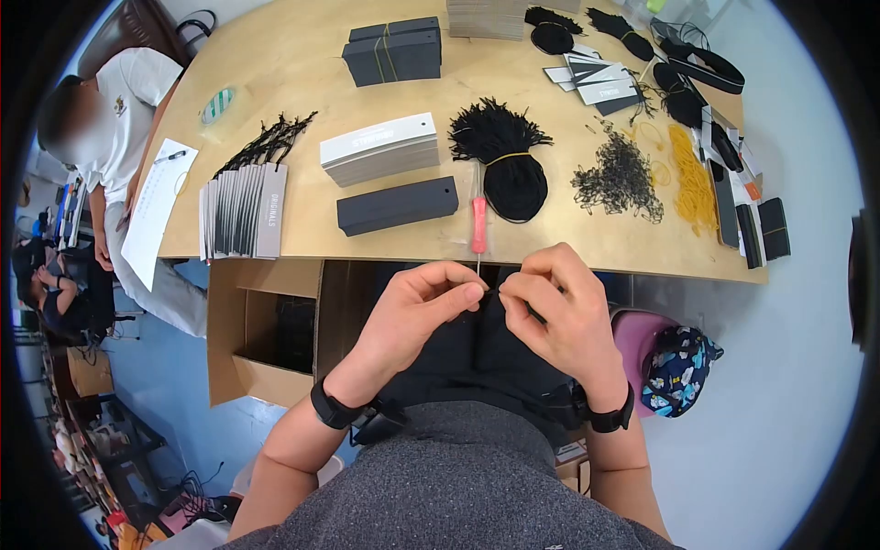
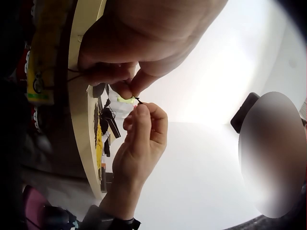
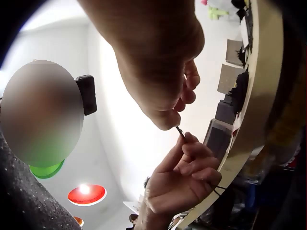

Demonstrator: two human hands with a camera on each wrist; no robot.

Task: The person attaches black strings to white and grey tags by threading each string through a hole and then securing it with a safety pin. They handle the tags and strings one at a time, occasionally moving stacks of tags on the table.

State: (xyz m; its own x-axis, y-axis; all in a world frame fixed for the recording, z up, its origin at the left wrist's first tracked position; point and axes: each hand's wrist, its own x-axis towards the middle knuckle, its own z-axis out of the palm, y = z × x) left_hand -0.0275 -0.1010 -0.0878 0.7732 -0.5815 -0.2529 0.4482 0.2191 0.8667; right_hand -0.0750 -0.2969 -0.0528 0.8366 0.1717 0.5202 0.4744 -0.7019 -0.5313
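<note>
Above my lap, at the table's front edge, my left hand [image 1: 417, 307] and right hand [image 1: 561, 307] meet fingertip to fingertip. Between them runs a small, thin dark piece [image 3: 180, 133], pinched by thumb and finger on each side; I cannot tell its exact kind. A thin black cord [image 3: 218, 188] sticks out past the left hand in the right wrist view. Just beyond the fingers lies a red-handled tool [image 1: 478, 225] with a thin metal shaft. Behind it is a bundle of black cords [image 1: 515, 183] tied with a yellow band.
On the table [image 1: 541, 252] are a heap of small black pins [image 1: 619, 174], yellow cords [image 1: 692, 174], a dark block of tags [image 1: 397, 206], white tags [image 1: 380, 151] and corded tags [image 1: 243, 211]. An open cardboard box [image 1: 266, 376] stands below. Another person [image 1: 124, 128] sits at left.
</note>
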